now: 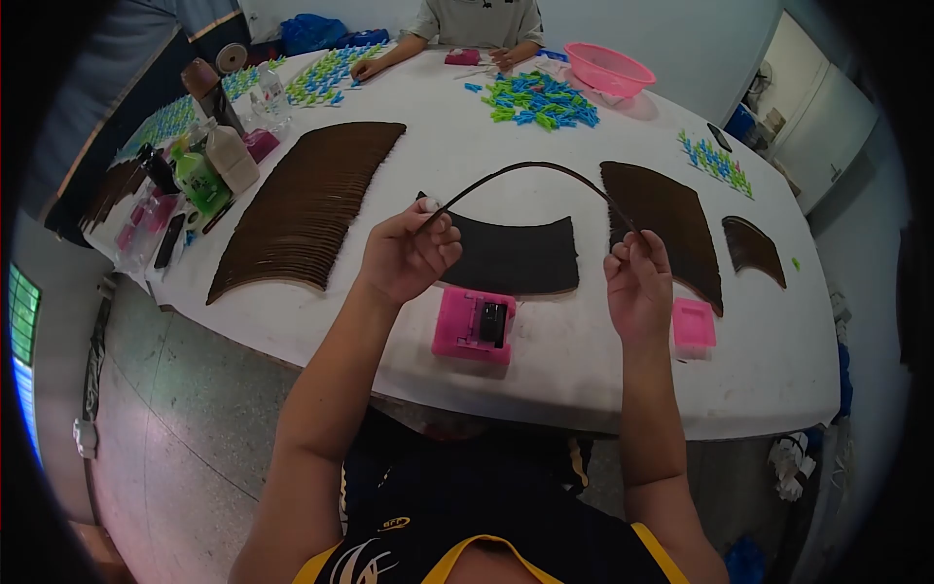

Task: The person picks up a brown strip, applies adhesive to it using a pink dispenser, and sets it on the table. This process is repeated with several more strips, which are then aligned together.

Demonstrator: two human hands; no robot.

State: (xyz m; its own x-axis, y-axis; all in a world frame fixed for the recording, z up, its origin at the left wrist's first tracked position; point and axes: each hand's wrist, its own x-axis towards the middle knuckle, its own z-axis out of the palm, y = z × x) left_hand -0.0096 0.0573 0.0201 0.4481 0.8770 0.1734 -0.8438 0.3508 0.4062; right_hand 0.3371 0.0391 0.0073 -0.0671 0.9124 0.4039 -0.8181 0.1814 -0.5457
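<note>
A thin dark strip (530, 164) arches upward between my two hands. My left hand (413, 251) pinches its left end, and my right hand (639, 277) pinches the right end. Behind the strip lies a dark curved stack (511, 255) on the white table. Just below that stack sits a pink device (475, 326) with a black part in it. A large fanned row of dark strips (306, 209) is on the left; another brown stack (666, 224) lies partly behind my right hand. A pink square tray (694, 324) rests right of my right wrist.
Bottles (199, 180) crowd the table's left side. Blue and green clips (540, 99) are heaped at the back, near a pink basin (610, 70). A co-worker (482, 24) sits across, hands on the table. A small brown stack (754, 250) lies at the right.
</note>
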